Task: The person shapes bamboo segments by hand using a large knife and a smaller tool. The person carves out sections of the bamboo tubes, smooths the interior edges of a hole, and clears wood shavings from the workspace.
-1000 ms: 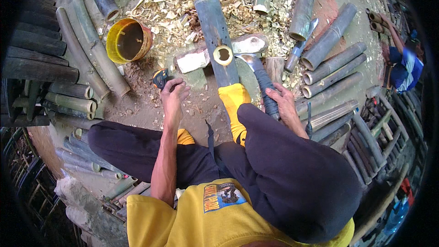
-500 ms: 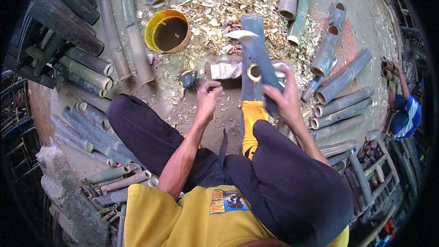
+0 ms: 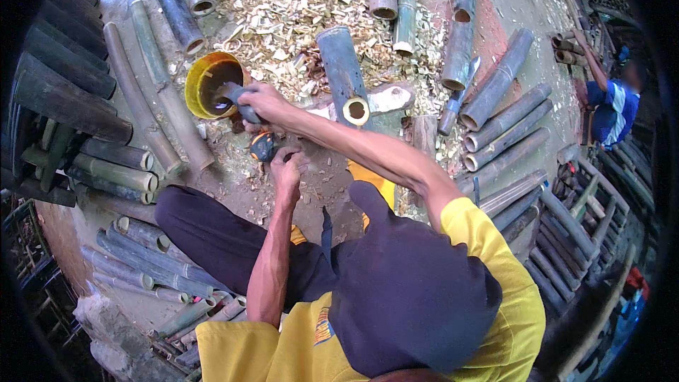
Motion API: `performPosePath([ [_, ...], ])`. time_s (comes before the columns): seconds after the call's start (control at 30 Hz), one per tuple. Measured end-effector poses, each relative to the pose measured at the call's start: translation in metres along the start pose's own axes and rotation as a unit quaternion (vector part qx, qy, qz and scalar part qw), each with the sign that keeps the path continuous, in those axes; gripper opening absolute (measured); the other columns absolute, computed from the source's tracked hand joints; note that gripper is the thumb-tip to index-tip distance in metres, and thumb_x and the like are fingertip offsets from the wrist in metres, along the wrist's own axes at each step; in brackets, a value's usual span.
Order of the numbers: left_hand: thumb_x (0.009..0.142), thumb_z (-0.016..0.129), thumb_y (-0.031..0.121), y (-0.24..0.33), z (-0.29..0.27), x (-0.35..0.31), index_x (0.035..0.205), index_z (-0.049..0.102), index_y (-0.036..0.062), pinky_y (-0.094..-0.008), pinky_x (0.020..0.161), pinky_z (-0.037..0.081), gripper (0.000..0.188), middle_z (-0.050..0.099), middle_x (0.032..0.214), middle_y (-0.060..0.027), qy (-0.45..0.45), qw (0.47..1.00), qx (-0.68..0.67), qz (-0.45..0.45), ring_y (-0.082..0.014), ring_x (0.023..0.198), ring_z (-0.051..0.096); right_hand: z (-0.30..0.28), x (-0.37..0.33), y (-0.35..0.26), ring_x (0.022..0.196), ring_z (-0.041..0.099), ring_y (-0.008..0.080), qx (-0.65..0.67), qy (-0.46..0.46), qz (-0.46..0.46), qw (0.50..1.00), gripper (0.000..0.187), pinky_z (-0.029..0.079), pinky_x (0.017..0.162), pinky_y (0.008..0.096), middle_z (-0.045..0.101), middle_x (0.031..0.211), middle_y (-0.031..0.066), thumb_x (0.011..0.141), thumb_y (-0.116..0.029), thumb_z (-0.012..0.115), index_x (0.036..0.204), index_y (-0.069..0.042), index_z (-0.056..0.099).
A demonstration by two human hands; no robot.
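Note:
My right hand (image 3: 265,105) reaches across to the left, wrapped round the dark handle of a blade tool (image 3: 247,111). Its grey head dips into the yellow bucket (image 3: 192,88) of brown liquid. My left hand (image 3: 288,167) hovers over the ground with curled fingers; whatever they hold, if anything, is hidden. Just beyond it lies a blue and orange tape measure (image 3: 262,146). A bamboo tube (image 3: 341,64) slants away from me, its round open end towards me, resting across a pale wood block (image 3: 391,98); neither hand touches it.
Wood chips (image 3: 276,21) cover the ground ahead. Bamboo tubes (image 3: 506,145) lie at right, beside a knife (image 3: 460,95); more bamboo (image 3: 117,170) is stacked at left. A wooden rack (image 3: 590,223) stands at lower right. Another person (image 3: 614,106) works at far right.
My right hand has swung left with the blade tool, from above the bamboo tube to the bucket. The tube now tilts differently and its foot-side support shows less. My left hand stays curled.

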State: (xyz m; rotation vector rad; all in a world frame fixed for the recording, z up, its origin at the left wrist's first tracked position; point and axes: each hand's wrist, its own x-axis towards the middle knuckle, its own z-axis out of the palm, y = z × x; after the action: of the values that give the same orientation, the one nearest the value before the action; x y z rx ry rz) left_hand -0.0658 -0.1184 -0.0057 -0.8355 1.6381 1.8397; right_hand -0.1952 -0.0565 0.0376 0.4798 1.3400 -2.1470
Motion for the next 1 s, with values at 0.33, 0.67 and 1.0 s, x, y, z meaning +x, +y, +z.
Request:
performPosePath([
  [0.33, 0.081, 0.057, 0.011, 0.004, 0.023, -0.004, 0.102, 0.056, 0.002, -0.0281, 0.069, 0.048, 0.023, 0.06, 0.094, -0.0092, -0.037, 0.999, 0.039, -0.008, -0.0192, 0.08, 0.062, -0.116, -0.22, 0.012, 0.057, 0.056, 0.0107, 0.0, 0.183, -0.038, 0.982, 0.05, 0.047, 0.05, 0.0233, 0.059, 0.081, 0.0085, 0.078, -0.007, 0.064, 0.121, 0.002, 0.041],
  [0.67, 0.081, 0.057, 0.014, 0.002, 0.037, -0.007, 0.102, 0.056, 0.0028, -0.0289, 0.069, 0.048, 0.024, 0.059, 0.093, -0.0075, -0.037, 0.997, 0.066, -0.007, -0.0174, 0.079, 0.061, -0.142, -0.225, 0.052, 0.056, 0.056, 0.0102, 0.088, 0.244, -0.003, 0.966, 0.046, 0.046, 0.051, 0.0228, 0.061, 0.071, 0.0073, 0.079, -0.009, 0.064, 0.12, 0.001, 0.045],
  [1.0, 0.08, 0.058, 0.014, 0.0, 0.04, -0.008, 0.102, 0.056, 0.0023, -0.0285, 0.07, 0.048, 0.025, 0.059, 0.093, -0.0071, -0.035, 0.997, 0.075, 0.003, -0.0175, 0.08, 0.061, -0.146, -0.227, 0.054, 0.06, 0.058, 0.0113, 0.08, 0.243, 0.028, 0.966, 0.055, 0.049, 0.054, 0.025, 0.062, 0.08, 0.0086, 0.078, -0.011, 0.066, 0.125, 0.005, 0.041],
])
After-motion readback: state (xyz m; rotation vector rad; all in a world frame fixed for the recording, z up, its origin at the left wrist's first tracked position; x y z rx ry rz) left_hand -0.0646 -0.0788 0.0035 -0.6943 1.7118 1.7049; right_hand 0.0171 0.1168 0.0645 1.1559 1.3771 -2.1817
